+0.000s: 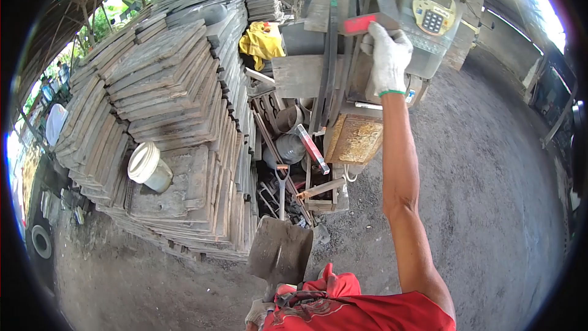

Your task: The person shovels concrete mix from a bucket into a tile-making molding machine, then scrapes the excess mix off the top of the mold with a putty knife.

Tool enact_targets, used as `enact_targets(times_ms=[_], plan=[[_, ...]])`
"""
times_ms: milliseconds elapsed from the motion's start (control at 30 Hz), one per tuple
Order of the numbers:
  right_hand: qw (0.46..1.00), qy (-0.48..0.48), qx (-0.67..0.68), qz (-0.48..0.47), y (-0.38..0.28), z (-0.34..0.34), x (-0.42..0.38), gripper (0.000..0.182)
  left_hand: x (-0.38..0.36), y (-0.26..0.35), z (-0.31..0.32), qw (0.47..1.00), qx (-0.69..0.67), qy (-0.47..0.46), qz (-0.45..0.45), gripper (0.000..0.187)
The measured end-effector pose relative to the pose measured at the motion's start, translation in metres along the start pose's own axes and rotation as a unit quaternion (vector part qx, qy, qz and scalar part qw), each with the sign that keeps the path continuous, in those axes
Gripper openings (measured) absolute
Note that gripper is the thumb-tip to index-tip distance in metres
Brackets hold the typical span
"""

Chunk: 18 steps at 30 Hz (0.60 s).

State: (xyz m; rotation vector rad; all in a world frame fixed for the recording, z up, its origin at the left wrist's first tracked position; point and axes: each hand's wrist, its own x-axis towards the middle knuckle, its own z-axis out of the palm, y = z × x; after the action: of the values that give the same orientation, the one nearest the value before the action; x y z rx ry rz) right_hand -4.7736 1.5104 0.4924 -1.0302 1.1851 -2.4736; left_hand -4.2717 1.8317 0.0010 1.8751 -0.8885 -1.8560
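My right hand (389, 58), in a white knitted glove with a green cuff, reaches far forward at the top of the view. Its fingers are closed at the right end of a small red block-shaped thing (359, 23), whose exact kind I cannot make out. Just right of the hand, a keypad meter (433, 9) is mounted in a clear-fronted box. Low in the view, my left hand (258, 314), also gloved, is partly cut off beside my red shirt. It is around the shaft of a shovel (280, 248), whose dirty blade points away from me.
Large stacks of worn boards (171, 104) fill the left, with a white bucket (150, 168) on them. A yellow cloth (261, 43), a red-and-white long box (312, 149) and an orange-topped handle (282, 171) are amid clutter ahead. Bare ground (484, 178) extends to the right.
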Motion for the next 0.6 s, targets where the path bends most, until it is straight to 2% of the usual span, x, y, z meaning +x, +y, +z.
enact_targets(times_ms=[100, 333, 367, 467, 567, 600], plan=[[0.997, -0.006, -0.063, -0.036, -0.007, -0.011, 0.005, 0.019, -0.007, -0.013, 0.001, 1.0, -0.014, 0.008, -0.006, 0.019], [0.991, -0.026, -0.132, -0.001, -0.043, -0.019, 0.003, 0.018, -0.011, -0.023, 0.002, 0.999, -0.038, 0.027, -0.013, 0.019], [0.99, -0.011, -0.137, -0.002, -0.043, -0.019, 0.007, 0.017, -0.012, -0.024, 0.002, 0.999, -0.041, 0.029, -0.014, 0.019], [0.99, -0.045, -0.131, -0.032, -0.025, -0.038, 0.032, 0.018, -0.015, -0.028, 0.001, 0.998, -0.047, 0.036, -0.017, 0.019], [0.97, -0.034, -0.232, -0.054, -0.019, -0.038, 0.031, 0.016, -0.015, -0.031, 0.001, 0.998, -0.046, 0.036, -0.016, 0.019], [0.976, -0.043, -0.21, -0.027, -0.02, -0.034, 0.024, 0.017, -0.014, -0.031, 0.001, 0.998, -0.044, 0.036, -0.015, 0.019]])
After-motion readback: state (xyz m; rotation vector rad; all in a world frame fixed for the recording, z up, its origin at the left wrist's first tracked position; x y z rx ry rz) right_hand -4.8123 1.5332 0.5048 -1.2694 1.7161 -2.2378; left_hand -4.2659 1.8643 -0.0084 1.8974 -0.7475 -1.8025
